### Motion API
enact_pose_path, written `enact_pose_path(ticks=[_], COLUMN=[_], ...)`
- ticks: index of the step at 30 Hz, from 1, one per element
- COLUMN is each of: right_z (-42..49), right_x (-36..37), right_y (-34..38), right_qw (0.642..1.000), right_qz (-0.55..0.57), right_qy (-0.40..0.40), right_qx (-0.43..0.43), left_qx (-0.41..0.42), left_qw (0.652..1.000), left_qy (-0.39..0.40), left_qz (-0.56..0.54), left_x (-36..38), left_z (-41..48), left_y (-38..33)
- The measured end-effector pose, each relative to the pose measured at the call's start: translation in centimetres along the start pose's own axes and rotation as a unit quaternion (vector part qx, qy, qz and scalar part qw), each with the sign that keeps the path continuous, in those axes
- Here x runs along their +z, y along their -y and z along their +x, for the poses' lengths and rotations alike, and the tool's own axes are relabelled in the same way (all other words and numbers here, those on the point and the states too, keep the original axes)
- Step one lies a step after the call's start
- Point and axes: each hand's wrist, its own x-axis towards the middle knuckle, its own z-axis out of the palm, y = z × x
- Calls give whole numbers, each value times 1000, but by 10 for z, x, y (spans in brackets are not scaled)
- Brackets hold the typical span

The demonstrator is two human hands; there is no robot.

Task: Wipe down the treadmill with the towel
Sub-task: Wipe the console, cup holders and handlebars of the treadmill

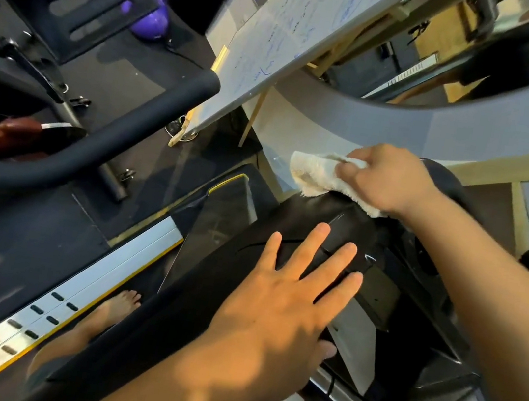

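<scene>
The treadmill's glossy black console [319,216] fills the middle of the view, tilted. My right hand [388,178] grips a crumpled white towel [316,172] and presses it on the console's upper edge. My left hand [287,311] lies flat on the black console lower down, fingers spread, holding nothing. The silver side rail [75,295] with a yellow edge runs along the left of the belt, where a bare foot [113,311] stands.
A black curved handlebar [111,127] of another machine crosses the left. A whiteboard on a wooden easel [293,31] leans behind the console. Purple kettlebells [151,21] sit on the dark floor mat. A grey curved wall band [440,131] runs behind.
</scene>
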Motion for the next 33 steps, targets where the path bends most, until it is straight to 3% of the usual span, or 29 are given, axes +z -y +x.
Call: enact_pose_path(ticks=[3, 6, 10, 15, 19, 25, 29, 31, 33], right_z=[-24, -42, -54, -32, -39, -63, -24, -22, -38], right_x=[12, 20, 29, 17, 24, 22, 6, 10, 16], right_y=[-1, -3, -5, -17, -8, 4, -8, -4, 9], right_qw=[993, 984, 973, 981, 977, 973, 996, 996, 989], right_qz=[38, 87, 113, 111, 128, 112, 43, 21, 27], right_qy=[-73, -109, -160, -125, -163, -152, -69, -90, -132], right_qx=[-83, -107, -126, -99, -56, -130, -27, -14, -68], left_qx=[-5, -11, -106, -128, -142, -132, -170, -195, -199], left_qw=[1000, 1000, 994, 992, 989, 989, 979, 972, 972], left_qy=[11, -1, -5, 9, 24, 14, 16, 13, 11], left_qz=[1, -6, -38, -11, -28, -58, -115, -128, -126], left_x=[-2, -1, -3, -3, -5, -6, -7, -7, -7], left_z=[1, 2, 4, 2, -1, -2, -5, -7, -8], left_y=[-1, -1, -1, -4, -7, -5, 0, 1, -1])
